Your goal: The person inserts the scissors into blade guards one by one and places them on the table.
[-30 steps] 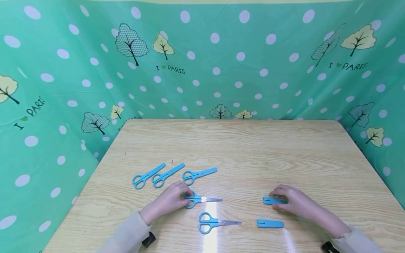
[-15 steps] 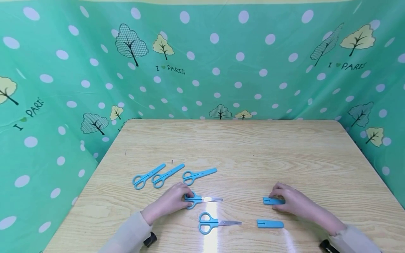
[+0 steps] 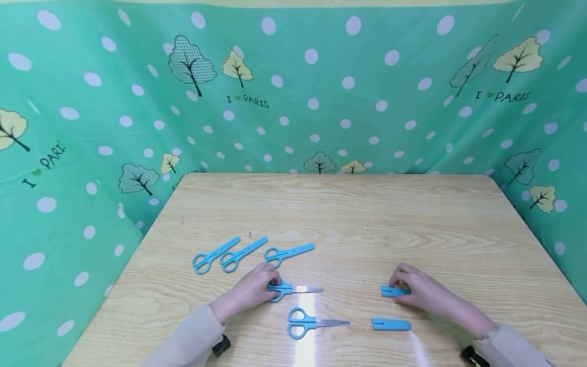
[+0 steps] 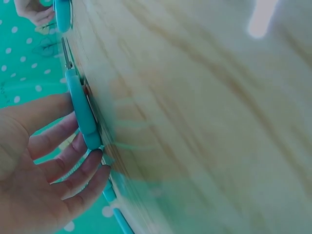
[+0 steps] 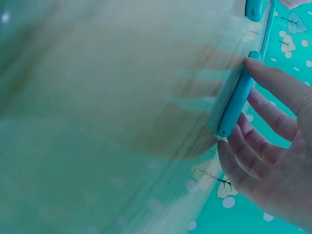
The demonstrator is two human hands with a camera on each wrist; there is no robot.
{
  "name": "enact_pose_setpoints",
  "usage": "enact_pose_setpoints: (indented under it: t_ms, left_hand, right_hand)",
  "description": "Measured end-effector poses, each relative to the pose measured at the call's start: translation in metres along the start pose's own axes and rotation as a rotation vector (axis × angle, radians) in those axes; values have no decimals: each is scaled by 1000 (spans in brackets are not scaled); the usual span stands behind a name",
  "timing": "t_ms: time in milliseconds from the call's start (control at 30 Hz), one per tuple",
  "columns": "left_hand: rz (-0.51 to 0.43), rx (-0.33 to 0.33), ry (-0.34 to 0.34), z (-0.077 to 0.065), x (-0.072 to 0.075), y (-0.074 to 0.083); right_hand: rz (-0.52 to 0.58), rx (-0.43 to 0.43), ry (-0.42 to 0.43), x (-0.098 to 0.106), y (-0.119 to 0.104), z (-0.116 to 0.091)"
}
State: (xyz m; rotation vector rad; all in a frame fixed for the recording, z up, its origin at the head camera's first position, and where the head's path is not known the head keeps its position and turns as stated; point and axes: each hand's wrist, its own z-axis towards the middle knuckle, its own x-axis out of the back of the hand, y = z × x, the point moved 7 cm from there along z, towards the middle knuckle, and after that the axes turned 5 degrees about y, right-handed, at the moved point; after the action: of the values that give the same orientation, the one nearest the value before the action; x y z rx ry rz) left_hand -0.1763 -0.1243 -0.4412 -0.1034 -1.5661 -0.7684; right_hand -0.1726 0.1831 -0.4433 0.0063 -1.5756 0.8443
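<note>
In the head view my left hand [image 3: 253, 288] holds the blue handles of an uncovered pair of scissors [image 3: 286, 289], whose blades point right. The left wrist view has the thumb and fingers around the scissors' handle [image 4: 82, 109], which lies on the table. Over on the right, my right hand [image 3: 424, 290] holds a blue blade cover [image 3: 391, 291] between thumb and fingers. That blade cover [image 5: 238, 100] lies along the tabletop in the right wrist view. Closer to me lie a second bare pair of scissors [image 3: 303, 323] and another blade cover [image 3: 391, 324], apart from each other.
Behind my left hand lie several covered scissors: one at far left [image 3: 215, 255], one beside it [image 3: 244, 254], one further right [image 3: 290, 253]. The wooden table [image 3: 348, 214] has a green dotted curtain [image 3: 284, 127] around its back and sides.
My right hand has shifted slightly left along the blade cover, and its fingers have drawn in on it. My left hand stays at the scissors' handles.
</note>
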Motion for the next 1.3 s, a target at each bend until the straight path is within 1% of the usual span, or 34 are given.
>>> enact_pose_setpoints:
  t_ms: [267,467,700,767,833,1033,1133,1300]
  left_hand:
    - [27,2,12,2,-2,-1]
    - [53,3,14,3,-3,-1]
    - [103,-6,20,2,-3,1]
    - [111,-3,19,1,-2,2]
    - [116,-1,18,1,-2,3]
    - [104,4,43,-2,1,4]
    - [98,14,58,-2,3,3]
    - [82,13,87,-3,6,5]
  right_hand:
    - [-10,-3,9,-1,1,1]
    - [4,-16,4,-1,1,2]
    - [2,8,0,-1,-2,2]
    - [1,5,-4,-1,-2,2]
    - [13,-17,-10,-1,-1,2]
    - [58,-106,-32,0,1,2]
    - [61,-112,-38,1,0,2]
    - [87,-88,-33,2,-2,4]
